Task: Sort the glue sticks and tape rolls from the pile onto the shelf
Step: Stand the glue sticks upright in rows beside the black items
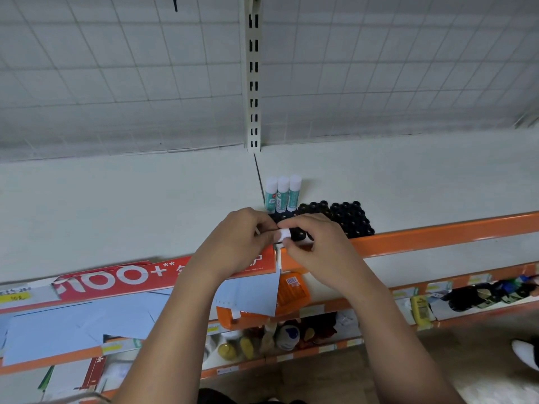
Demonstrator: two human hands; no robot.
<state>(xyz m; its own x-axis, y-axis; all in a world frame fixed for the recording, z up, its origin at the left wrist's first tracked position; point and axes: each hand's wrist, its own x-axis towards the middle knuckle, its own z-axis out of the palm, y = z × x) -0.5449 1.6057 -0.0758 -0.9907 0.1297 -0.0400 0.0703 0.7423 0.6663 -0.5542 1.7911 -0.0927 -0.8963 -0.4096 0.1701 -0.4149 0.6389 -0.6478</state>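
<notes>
Held piece: a small white-ended piece (283,234) sits between the two hands, above the front edge of the shelf (145,205); only its white end shows (it looks like the cap of a glue stick, but the body is hidden, so this is a guess)
Left grip: the left hand (233,243) has its fingers curled in round the hidden part of the piece
Right grip: the right hand (315,246) has thumb and fingertips pinched on the white end from the other side
Long axis: judging by the visible end, the piece lies roughly left to right along the shelf front, not upright
Glue sticks: three glue sticks (283,195) stand upright, caps up and touching side by side, straight back from the grip and deeper into the shelf
Tape rolls: black tape rolls (350,218) lie packed flat just right of the sticks, and some sit between the hands and the row
Orange rail: the orange rail (437,233) runs along the shelf front, just under the hands
Turning point: the piece probably has to turn from lying to standing and travel away from the person, over the near rolls, to join the row
Nearer hand: both are about equally close; the left seems better placed, since it holds the body
Risk: a low pass could knock the rolls or tip the standing sticks
</notes>
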